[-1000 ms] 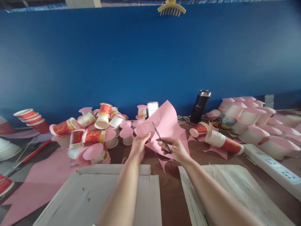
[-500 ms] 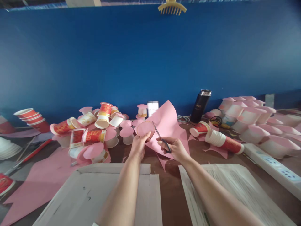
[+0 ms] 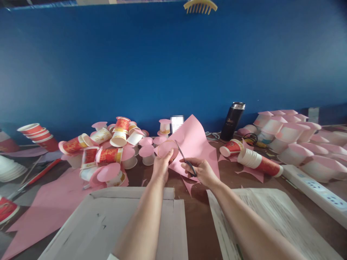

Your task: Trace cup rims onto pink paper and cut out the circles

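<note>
Head view looks forward, down, close

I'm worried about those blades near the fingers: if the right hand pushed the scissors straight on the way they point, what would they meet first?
The right hand aims the scissors up-left. First in line is probably the pink paper at the traced circle, right by the left hand fingertips; depth is unclear.

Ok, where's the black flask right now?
The flask stands upright against the blue wall, right of centre, between the pink sheet and the pink-topped bowls.
</note>
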Motion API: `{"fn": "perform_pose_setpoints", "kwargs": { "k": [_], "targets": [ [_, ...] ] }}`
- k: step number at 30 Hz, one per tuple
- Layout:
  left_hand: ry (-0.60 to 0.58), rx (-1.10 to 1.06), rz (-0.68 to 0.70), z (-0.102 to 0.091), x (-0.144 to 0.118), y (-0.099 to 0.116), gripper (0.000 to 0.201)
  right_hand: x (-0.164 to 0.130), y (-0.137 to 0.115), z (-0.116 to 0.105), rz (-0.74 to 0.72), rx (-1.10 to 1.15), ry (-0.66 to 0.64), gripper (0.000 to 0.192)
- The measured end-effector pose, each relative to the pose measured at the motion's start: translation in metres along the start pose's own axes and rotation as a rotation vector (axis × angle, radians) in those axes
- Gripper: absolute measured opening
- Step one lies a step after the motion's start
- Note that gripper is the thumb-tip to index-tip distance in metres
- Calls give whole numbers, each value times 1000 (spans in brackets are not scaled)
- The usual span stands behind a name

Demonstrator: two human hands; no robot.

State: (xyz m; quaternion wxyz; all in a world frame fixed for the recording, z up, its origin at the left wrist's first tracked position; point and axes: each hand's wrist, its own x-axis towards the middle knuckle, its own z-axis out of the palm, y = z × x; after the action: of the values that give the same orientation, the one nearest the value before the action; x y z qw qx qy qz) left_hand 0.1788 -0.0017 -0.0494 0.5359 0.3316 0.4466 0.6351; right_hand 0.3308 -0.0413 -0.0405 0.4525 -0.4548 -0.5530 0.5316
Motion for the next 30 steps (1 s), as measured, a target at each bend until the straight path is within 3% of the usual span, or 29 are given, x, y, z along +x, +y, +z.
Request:
{"fn": "perform_pose_setpoints", "kwargs": {
  "k": [13,30],
  "targets": [
    [-101,194,39,-4,-5,9,38,2,2,-5,-49,-24,10,47],
    [-132,135,48,-2,-8,15,37,0,-1,-4,-54,-16,20,47]
  ]
}}
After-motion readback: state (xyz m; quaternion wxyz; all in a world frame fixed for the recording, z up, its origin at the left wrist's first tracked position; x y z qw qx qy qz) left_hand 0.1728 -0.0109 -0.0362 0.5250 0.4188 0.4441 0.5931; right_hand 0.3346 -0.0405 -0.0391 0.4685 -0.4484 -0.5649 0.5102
